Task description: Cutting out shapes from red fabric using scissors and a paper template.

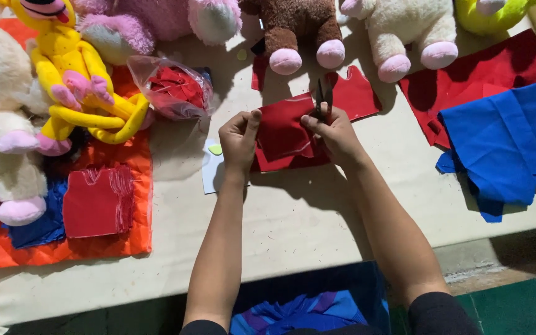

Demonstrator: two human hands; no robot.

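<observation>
My left hand [239, 138] pinches the left edge of a folded piece of red felt [282, 133] held over the pale table [293, 217]. My right hand [336, 133] grips small dark scissors [323, 101], whose blades point away from me at the felt's top right edge. More red felt [355, 93] lies flat under and behind the held piece. A small white card with a pale green shape [213, 162] lies beside my left wrist.
Stuffed toys line the far edge: yellow [72, 68], pink [150, 22], brown [299, 31], cream [404, 31]. A clear bag of red scraps [175, 87] sits left. Orange cloth with a red stack [97, 201] lies at left, blue cloth [504, 142] and red cloth [473, 74] at right.
</observation>
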